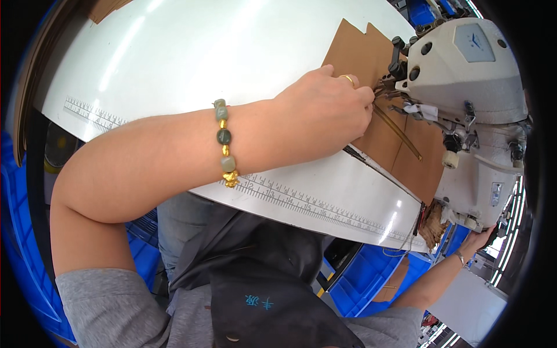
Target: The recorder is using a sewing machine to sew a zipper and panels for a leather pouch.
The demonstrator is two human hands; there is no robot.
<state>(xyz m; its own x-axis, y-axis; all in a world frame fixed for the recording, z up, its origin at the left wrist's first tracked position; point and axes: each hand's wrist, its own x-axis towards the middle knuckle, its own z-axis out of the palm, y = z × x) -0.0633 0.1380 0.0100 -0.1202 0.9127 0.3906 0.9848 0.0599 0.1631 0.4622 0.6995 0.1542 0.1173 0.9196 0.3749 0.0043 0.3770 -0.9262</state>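
My left hand (pixel 333 110) lies on a brown flat sheet (pixel 360 49), close to the needle area of a white sewing machine (pixel 464 75). Its fingers are curled and closed, and the fingertips are hidden, so what they grip is unclear. From beside these fingers a thin brass-coloured rod (pixel 400 133) runs across the brown sheet. My right hand (pixel 478 239) is at the far right end of the machine, its fingers round a dark part that looks like the handwheel (pixel 492 236). Those fingers show only in part.
The white table (pixel 191 52) carries printed ruler scales along its near edge. A blue bin (pixel 362 281) with brown pieces stands below the right side. Frayed brown thread ends (pixel 433 227) hang by the table corner. Another brown piece (pixel 107 8) lies at the far left.
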